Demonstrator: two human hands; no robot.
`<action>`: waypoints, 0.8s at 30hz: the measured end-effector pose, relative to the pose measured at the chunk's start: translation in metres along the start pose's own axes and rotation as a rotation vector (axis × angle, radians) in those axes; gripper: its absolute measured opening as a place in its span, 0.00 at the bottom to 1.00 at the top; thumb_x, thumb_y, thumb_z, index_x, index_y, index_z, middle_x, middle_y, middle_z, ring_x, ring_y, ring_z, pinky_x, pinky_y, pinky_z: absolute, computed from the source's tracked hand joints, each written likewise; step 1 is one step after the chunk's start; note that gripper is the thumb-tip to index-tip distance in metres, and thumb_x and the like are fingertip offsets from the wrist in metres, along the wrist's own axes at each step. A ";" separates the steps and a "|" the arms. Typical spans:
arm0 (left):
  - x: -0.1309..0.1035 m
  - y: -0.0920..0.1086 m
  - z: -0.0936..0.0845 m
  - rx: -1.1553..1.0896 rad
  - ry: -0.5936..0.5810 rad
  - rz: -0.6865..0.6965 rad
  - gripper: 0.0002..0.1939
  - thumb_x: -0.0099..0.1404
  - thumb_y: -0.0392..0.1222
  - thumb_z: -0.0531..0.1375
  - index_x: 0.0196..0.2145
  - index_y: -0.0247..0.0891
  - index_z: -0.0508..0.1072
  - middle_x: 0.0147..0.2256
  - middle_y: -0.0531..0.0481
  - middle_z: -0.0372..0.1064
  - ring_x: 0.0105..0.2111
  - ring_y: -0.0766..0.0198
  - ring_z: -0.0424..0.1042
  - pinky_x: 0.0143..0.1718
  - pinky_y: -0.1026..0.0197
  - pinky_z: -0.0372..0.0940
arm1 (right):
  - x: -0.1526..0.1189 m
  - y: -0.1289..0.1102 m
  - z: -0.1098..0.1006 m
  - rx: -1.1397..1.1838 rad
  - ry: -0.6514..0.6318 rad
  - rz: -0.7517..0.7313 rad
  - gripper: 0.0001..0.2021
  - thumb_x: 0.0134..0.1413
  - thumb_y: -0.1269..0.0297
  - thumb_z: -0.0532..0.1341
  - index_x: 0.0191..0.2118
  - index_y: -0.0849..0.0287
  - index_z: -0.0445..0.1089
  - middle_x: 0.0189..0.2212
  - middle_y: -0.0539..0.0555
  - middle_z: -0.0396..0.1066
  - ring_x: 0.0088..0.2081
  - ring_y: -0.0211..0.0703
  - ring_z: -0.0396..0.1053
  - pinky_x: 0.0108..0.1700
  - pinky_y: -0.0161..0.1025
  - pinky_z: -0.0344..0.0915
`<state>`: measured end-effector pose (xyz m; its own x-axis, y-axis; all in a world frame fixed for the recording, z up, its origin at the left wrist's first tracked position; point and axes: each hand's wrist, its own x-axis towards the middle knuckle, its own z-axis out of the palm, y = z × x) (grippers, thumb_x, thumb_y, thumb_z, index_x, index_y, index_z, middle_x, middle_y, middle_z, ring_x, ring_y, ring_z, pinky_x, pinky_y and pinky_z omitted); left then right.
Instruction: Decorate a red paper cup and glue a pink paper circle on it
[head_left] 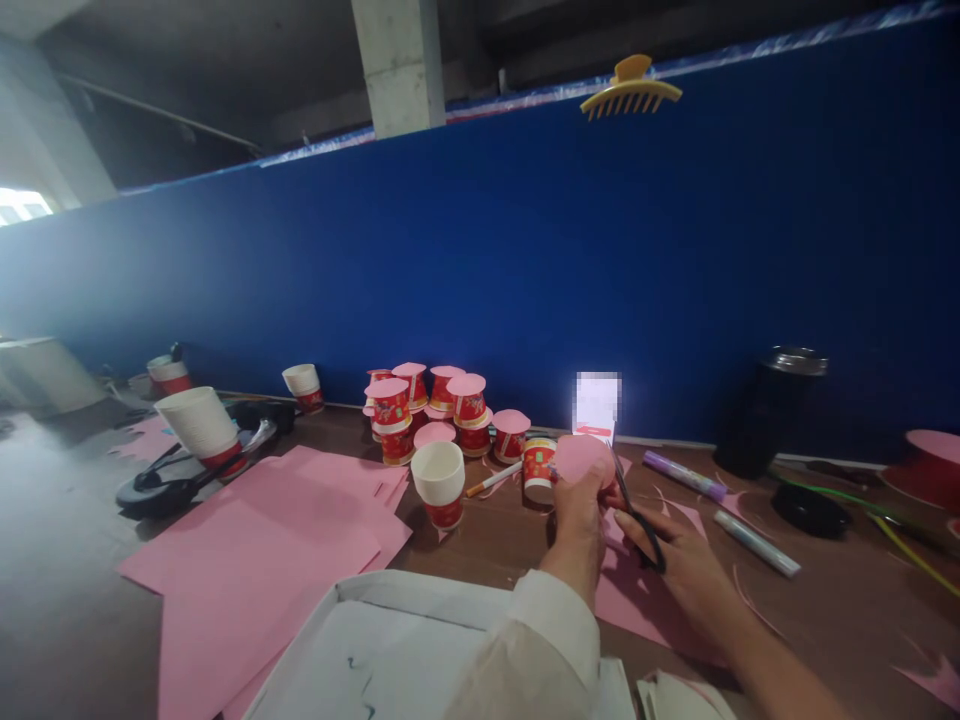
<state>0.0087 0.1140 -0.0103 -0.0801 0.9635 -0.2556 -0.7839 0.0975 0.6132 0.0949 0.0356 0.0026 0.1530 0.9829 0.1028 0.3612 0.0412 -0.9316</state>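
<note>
Blue partition (480,250) backs a brown table (491,540) strewn with pink paper (285,530).

Head camera: worn on the person's head, looking forward and down across a brown tabletop (480,555).
Hands: left hand (579,512) and right hand (671,550) seen from above and behind, close, right of centre.
Blue partition (487,250): faced at a slant, nearer at right, receding leftward.
Concrete pillar (403,70): beyond the partition, far, cut by the top edge.
White box (405,650): very near, cropped by the bottom edge.
</note>
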 end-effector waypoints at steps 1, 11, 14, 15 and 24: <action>0.001 -0.001 -0.001 -0.005 -0.014 0.005 0.23 0.39 0.46 0.75 0.31 0.34 0.73 0.22 0.53 0.68 0.20 0.67 0.68 0.21 0.64 0.63 | 0.000 0.001 0.000 -0.007 -0.008 -0.001 0.22 0.48 0.42 0.66 0.41 0.52 0.83 0.40 0.56 0.81 0.43 0.53 0.75 0.48 0.44 0.70; 0.005 0.001 -0.004 0.090 -0.089 -0.026 0.16 0.46 0.40 0.73 0.30 0.31 0.75 0.21 0.51 0.69 0.20 0.67 0.68 0.23 0.63 0.66 | 0.002 0.008 -0.006 -0.037 0.006 0.062 0.22 0.47 0.42 0.66 0.43 0.51 0.82 0.24 0.50 0.72 0.27 0.45 0.65 0.29 0.40 0.64; 0.002 0.002 -0.004 0.086 -0.088 -0.034 0.16 0.45 0.38 0.73 0.31 0.31 0.75 0.22 0.50 0.70 0.21 0.66 0.69 0.24 0.63 0.67 | 0.002 0.006 -0.007 -0.038 0.030 0.057 0.21 0.47 0.43 0.67 0.42 0.51 0.82 0.25 0.51 0.72 0.28 0.45 0.65 0.30 0.41 0.64; 0.001 0.003 -0.004 0.086 -0.092 -0.037 0.16 0.45 0.39 0.74 0.30 0.31 0.75 0.23 0.50 0.70 0.21 0.66 0.69 0.24 0.62 0.68 | 0.002 0.006 -0.007 -0.033 0.035 0.058 0.21 0.47 0.43 0.66 0.42 0.51 0.82 0.25 0.51 0.72 0.28 0.45 0.65 0.30 0.41 0.64; -0.005 0.008 -0.005 0.058 -0.102 -0.044 0.20 0.42 0.41 0.76 0.31 0.32 0.74 0.24 0.50 0.71 0.22 0.66 0.70 0.25 0.62 0.69 | 0.001 0.005 -0.004 0.006 0.055 0.070 0.21 0.46 0.41 0.66 0.37 0.51 0.82 0.24 0.50 0.72 0.26 0.44 0.65 0.30 0.41 0.63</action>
<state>-0.0002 0.1088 -0.0078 0.0194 0.9780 -0.2076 -0.7478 0.1520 0.6463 0.1007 0.0362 -0.0002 0.2279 0.9721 0.0562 0.3427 -0.0260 -0.9391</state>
